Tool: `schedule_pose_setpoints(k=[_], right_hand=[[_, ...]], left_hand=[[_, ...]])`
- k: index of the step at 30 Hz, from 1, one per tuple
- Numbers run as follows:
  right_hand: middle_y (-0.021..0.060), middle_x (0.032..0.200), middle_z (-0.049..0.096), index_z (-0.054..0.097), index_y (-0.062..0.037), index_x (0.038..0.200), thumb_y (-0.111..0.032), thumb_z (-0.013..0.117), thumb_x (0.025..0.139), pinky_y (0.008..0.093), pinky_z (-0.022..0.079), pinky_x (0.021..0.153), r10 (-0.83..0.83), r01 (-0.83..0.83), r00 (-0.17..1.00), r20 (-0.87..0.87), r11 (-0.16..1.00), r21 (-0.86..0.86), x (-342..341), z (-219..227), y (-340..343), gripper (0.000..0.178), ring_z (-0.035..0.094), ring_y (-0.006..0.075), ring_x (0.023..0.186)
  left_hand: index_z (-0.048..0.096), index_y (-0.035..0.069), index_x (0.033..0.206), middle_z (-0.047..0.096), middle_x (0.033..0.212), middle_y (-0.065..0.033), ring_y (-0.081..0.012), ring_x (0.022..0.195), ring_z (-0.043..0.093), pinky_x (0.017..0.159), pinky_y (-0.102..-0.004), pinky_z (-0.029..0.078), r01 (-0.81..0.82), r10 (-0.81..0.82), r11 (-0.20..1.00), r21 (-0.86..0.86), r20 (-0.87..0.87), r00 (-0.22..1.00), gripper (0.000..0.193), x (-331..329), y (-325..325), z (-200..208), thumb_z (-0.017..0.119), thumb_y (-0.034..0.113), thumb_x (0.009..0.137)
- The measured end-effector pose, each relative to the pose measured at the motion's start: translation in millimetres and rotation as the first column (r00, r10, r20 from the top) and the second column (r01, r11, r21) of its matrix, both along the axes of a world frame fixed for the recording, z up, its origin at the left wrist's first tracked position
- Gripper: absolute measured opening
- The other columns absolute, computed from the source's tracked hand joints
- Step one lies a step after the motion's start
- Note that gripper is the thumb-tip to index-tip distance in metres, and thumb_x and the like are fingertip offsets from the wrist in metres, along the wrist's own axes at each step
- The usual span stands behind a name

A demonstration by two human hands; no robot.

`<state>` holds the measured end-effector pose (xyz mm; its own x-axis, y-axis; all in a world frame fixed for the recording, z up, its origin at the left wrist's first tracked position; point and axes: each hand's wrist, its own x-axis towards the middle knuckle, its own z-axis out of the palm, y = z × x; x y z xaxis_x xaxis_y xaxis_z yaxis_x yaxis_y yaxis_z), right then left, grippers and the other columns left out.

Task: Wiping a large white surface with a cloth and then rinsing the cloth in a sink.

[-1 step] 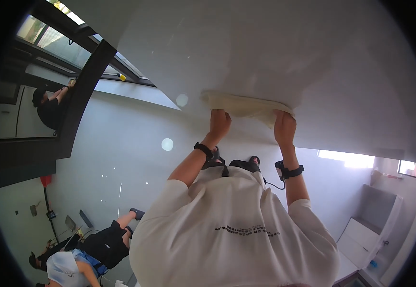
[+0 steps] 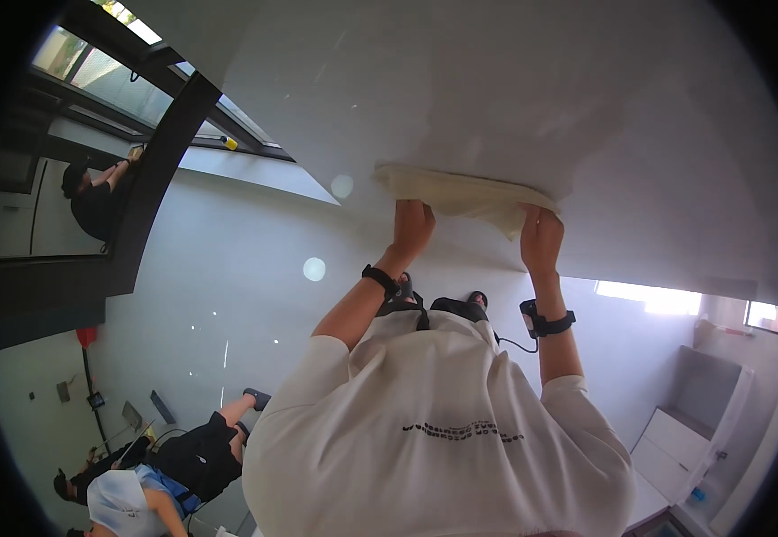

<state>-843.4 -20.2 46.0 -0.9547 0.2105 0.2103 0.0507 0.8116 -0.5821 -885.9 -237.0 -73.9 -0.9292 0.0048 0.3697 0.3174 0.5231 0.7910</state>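
Observation:
A cream-coloured cloth (image 2: 471, 194) lies stretched sideways against a large smooth grey panel (image 2: 461, 89) in front of me. My left hand (image 2: 413, 224) is closed on the cloth's lower left part. At its right end, my right hand (image 2: 542, 238) grips the cloth, fingers curled in. Between the hands the cloth's lower edge sags into a loose fold. Most fingertips are hidden by the cloth and the backs of the hands. Darker, damp-looking patches show on the panel around the cloth. Black bands circle both of my wrists, the right one carrying a small device.
To the left stands a dark-framed mirror or glass (image 2: 40, 210) showing a person in black. Windows (image 2: 107, 76) are behind it. Other people (image 2: 174, 474) are at the lower left. A white cabinet (image 2: 675, 447) stands at the lower right; pale floor (image 2: 255, 242) lies below.
My right hand and the right end of the cloth have shifted slightly to the right. The left hand has moved up a little. Both hands keep their hold.

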Motion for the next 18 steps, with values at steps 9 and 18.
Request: schedule_pose_setpoints(k=[9,18], right_hand=[[0.0110,0.103,0.063,0.063,-0.0060,0.102,-0.020,0.065,0.080,0.0439,0.035,0.095,0.110,0.121,0.779,-0.618,0.939,0.321,-30.3,149.9,-42.8,0.026,0.055,0.0318,0.102],[0.0075,0.102,0.063,0.065,-0.0075,0.099,-0.033,0.066,0.077,0.0458,0.032,0.094,-0.005,0.366,0.788,-0.615,0.808,0.462,-52.1,166.0,-46.4,0.033,0.053,0.0298,0.104]], left_hand=[[0.056,-0.002,0.105,0.057,0.106,-0.0220,-0.0428,0.102,0.050,0.090,-0.0474,0.037,0.037,-0.051,0.998,-0.042,-0.411,0.910,0.026,-66.1,-47.3,190.6,0.054,-0.004,0.079],[0.058,0.005,0.109,0.059,0.110,-0.0137,-0.0366,0.100,0.055,0.089,-0.0473,0.039,0.040,-0.052,0.999,-0.033,-0.636,0.770,0.031,-94.0,-11.1,185.1,0.060,0.012,0.079]])
